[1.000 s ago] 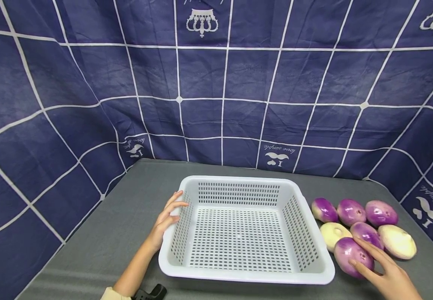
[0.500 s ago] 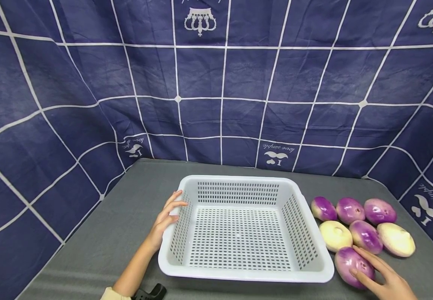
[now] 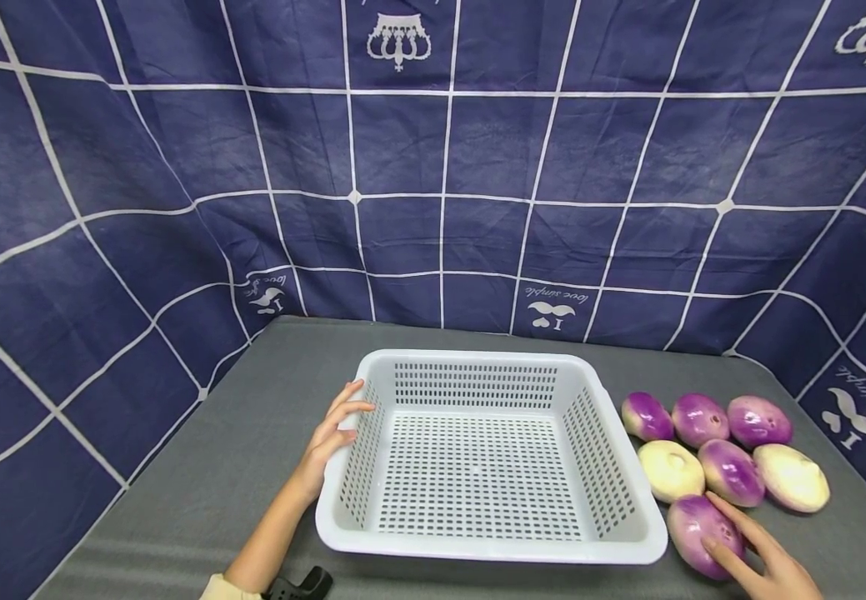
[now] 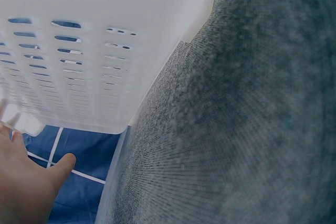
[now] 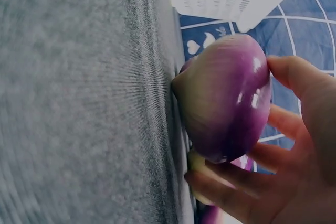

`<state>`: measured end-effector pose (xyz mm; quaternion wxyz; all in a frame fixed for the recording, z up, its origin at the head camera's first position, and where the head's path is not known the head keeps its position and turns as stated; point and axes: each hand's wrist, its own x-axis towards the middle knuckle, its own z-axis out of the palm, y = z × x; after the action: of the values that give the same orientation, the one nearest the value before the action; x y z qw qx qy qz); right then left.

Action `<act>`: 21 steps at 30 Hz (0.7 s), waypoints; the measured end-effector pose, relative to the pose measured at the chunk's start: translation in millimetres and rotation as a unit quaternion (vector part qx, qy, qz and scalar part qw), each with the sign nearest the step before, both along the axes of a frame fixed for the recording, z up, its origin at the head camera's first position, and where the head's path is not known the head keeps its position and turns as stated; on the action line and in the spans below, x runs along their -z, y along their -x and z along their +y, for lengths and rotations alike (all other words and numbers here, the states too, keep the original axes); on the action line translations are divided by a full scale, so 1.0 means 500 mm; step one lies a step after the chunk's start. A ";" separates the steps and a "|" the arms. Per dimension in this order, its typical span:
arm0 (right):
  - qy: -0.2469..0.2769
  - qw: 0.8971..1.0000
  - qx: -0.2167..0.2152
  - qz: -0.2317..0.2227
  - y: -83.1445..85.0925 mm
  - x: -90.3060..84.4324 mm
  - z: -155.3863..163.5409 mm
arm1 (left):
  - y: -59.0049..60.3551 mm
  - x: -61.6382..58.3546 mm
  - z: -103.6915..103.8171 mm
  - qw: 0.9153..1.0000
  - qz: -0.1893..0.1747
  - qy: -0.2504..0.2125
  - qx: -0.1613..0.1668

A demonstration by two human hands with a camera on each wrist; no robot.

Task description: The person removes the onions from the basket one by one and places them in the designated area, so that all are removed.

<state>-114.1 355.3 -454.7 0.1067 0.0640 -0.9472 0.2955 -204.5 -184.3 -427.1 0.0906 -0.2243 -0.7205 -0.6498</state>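
At the lower right in the head view, my right hand (image 3: 766, 554) holds a purple and cream turnip (image 3: 695, 533), thumb on the near side and fingers on the far side. The right wrist view shows this turnip (image 5: 226, 100) at the grey surface, its pale root end toward the cloth. My left hand (image 3: 331, 437) rests on the left rim of a white perforated basket (image 3: 493, 550), spread fingers reaching over the edge. In the left wrist view, the thumb of my left hand (image 4: 31, 182) stands apart from the basket wall (image 4: 89, 72). Nothing lies inside the basket.
Several more turnips (image 3: 733, 471) sit grouped right of the basket, some with pale ends up. A grey cloth (image 3: 275, 400) covers the table. Behind and at both sides hangs a navy curtain (image 3: 493, 167) with white grid lines.
My right hand has drawn the turnip slightly toward me, opening a small gap from the turnip behind it. My left hand stays on the basket rim.
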 end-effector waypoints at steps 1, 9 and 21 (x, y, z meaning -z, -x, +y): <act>-0.003 1.000 0.003 -0.002 0.001 -0.001 0.003 | -0.001 0.000 0.000 1.000 0.000 0.001 -0.001; -0.018 0.998 0.028 -0.052 0.004 -0.007 0.012 | -0.003 0.000 -0.001 1.000 0.002 0.003 -0.003; -0.001 1.000 0.007 0.029 0.002 -0.002 0.002 | -0.004 -0.001 0.000 1.000 -0.009 -0.001 0.000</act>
<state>-115.3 356.3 -453.6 0.1365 0.0659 -0.9444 0.2917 -202.8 -184.2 -426.4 0.0846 -0.2188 -0.7205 -0.6525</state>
